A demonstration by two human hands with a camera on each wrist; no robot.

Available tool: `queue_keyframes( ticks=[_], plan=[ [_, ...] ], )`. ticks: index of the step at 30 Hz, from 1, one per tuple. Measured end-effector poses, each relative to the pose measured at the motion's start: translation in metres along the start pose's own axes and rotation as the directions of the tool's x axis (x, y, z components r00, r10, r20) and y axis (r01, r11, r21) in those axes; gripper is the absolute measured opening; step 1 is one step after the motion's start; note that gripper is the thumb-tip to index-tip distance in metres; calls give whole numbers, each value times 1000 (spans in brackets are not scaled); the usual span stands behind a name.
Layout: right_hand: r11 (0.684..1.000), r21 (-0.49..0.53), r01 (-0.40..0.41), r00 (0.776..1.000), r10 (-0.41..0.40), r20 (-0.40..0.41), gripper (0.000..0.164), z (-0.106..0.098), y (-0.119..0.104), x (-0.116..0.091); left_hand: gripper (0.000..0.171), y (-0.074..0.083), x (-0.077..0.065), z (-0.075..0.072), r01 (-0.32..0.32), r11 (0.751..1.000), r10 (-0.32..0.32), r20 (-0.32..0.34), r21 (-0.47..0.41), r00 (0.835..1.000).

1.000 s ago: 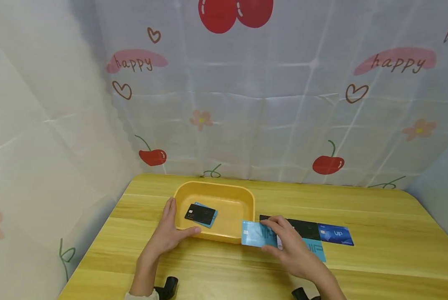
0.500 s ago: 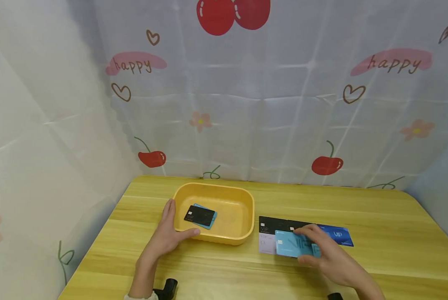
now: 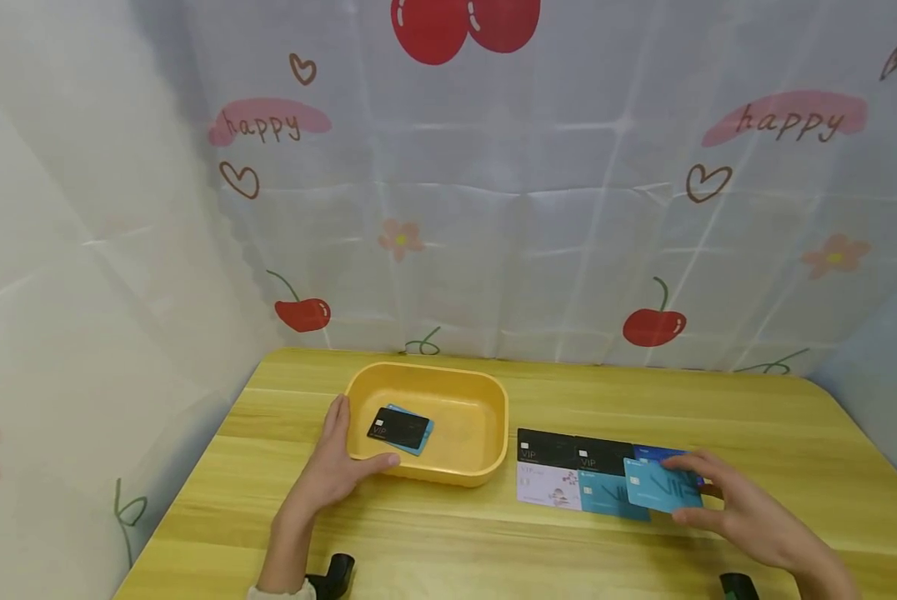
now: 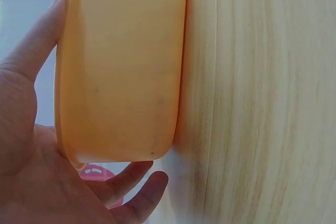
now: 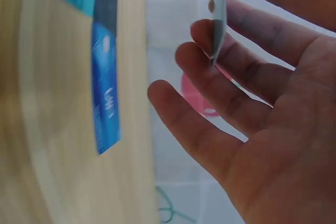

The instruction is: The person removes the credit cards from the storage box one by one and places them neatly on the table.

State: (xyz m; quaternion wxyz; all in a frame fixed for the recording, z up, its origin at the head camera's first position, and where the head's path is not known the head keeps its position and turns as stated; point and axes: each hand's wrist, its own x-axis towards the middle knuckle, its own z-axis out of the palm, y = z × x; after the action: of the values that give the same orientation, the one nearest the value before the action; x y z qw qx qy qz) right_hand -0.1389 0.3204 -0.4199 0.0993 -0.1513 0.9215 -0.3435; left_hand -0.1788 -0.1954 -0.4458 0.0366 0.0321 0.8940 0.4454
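Note:
My left hand [image 3: 332,467] holds the near left corner of a yellow plastic basin [image 3: 459,479], thumb along the front rim and fingers at the left side. In it a black VIP card [image 3: 401,427] overlaps a light blue card [image 3: 418,451]. My right hand [image 3: 749,517] pinches another light blue VIP card [image 3: 660,486] by its right end, seen nearly edge-on in the right wrist view. This card hangs right of a row's end and partly hides a dark blue card [image 5: 106,90]. Left of that lie two black cards [image 3: 546,450], with a pale pink card [image 3: 546,487] and a light blue card [image 3: 606,495] in front.
The wood-grain table [image 3: 433,542] reaches back to a white patterned curtain [image 3: 523,250]. Curtain also hangs along the left side. Black camera mounts [image 3: 338,575] show below the wrists.
My right hand has carried the light blue card rightward from beside the basin, across the laid cards, to the row's right end. The left hand stays on the basin.

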Motion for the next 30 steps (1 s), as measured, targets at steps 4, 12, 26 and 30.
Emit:
queue_keyframes(
  ticks=[4,12,26,30],
  plan=[
    [998,50,-48,997,44,67,55,-1,10,1,124,0,0,-1,1,1000,-1,0,-1,1000],
    [997,32,-74,990,70,121,51,-4,34,0,126,1,0,-1,3,1000,-3,7,7,1000],
    [988,-100,-120,989,128,72,55,-1,49,1,126,1,0,-2,0,1000,0,9,9,1000],
    [984,-115,-137,989,142,42,54,2,49,3,126,2,1,-2,1,1000,-1,12,11,1000]
  ],
)
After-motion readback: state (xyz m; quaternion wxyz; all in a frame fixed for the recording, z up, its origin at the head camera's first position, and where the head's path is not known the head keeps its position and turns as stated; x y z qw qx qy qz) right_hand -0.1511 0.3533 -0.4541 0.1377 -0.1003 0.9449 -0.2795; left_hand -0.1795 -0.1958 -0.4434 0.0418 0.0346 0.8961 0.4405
